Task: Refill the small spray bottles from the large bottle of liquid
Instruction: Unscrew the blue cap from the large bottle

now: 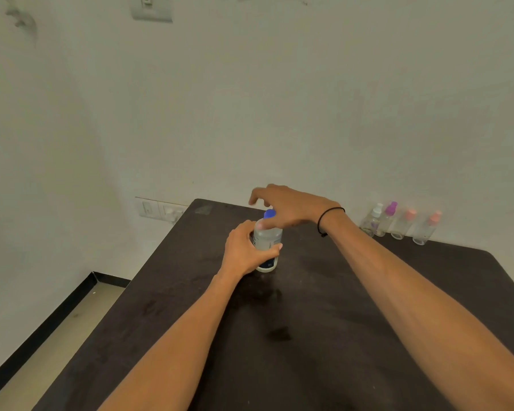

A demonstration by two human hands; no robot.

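The big clear plastic bottle with the dark label (267, 247) stands straight up on the dark brown table (324, 336), near the middle of the far half. Its long side points up, and its round blue cap (269, 214) sits on top.

The left hand (244, 253) is wrapped around the bottle from the 9 o'clock side and holds it tight. The right hand (291, 207) is right over the cap, from the 3 o'clock side, with its fingers spread and curled. It holds nothing; I cannot tell if it touches the cap. This hand is the closer one to the cap, so I think it will twist the cap off.

The four small clear spray bottles (398, 222) stand in a row by the wall, well apart at about 2 o'clock from the big bottle. One top is white, one purple, two pink. They look smooth, light and empty.
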